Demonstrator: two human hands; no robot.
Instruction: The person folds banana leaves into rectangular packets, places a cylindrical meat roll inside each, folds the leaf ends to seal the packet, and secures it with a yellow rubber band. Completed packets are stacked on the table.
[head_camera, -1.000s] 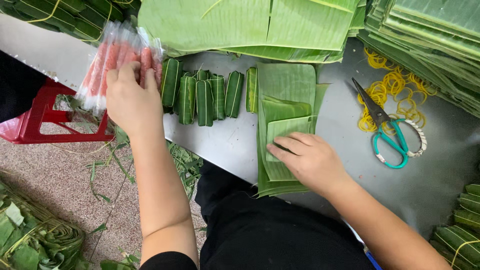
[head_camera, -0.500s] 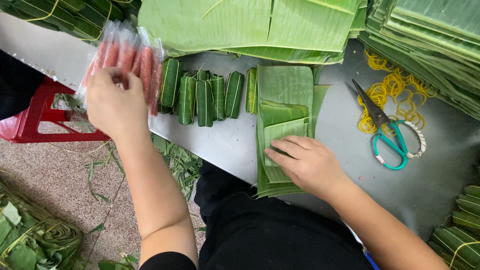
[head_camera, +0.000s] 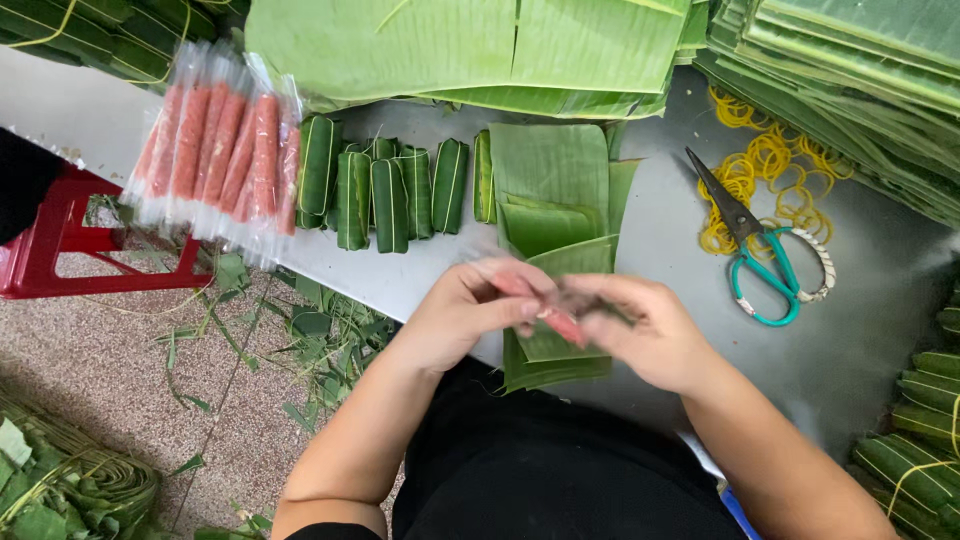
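I see both hands meeting over the near edge of the grey metal desk (head_camera: 640, 240). My left hand (head_camera: 470, 315) and right hand (head_camera: 640, 330) come together fingertip to fingertip, both pinching a small pink sausage piece (head_camera: 560, 322) between them; motion blur hides exactly how the fingers sit on it. It hangs just above the stack of cut banana leaves (head_camera: 550, 190), which lies flat on the desk in front of me with its near end reaching the edge.

To the left of that stack stands a row of small leaf-wrapped bundles (head_camera: 385, 185), side by side and tied with thin bands. Further left, a fan of pink sausages in clear plastic sleeves (head_camera: 215, 145) lies with its near ends over the desk's edge. Behind all of this, large whole banana leaves (head_camera: 450, 45) are piled across the back. To the right, scissors with teal handles (head_camera: 760, 255) rest closed on the desk, touching a scatter of yellow rubber bands (head_camera: 770, 175). Thick stacks of folded leaves (head_camera: 850, 60) fill the far right corner, and more tied bundles (head_camera: 925, 430) sit at the right edge near me.

Below the desk, the floor (head_camera: 110, 370) is speckled pinkish-brown stone, littered with green leaf scraps. A red plastic stool (head_camera: 60, 250) stands at the left, partly under the desk, and a coil of leaf trimmings (head_camera: 60, 480) lies in the lower left corner. My lap, in dark clothing, fills the bottom centre.
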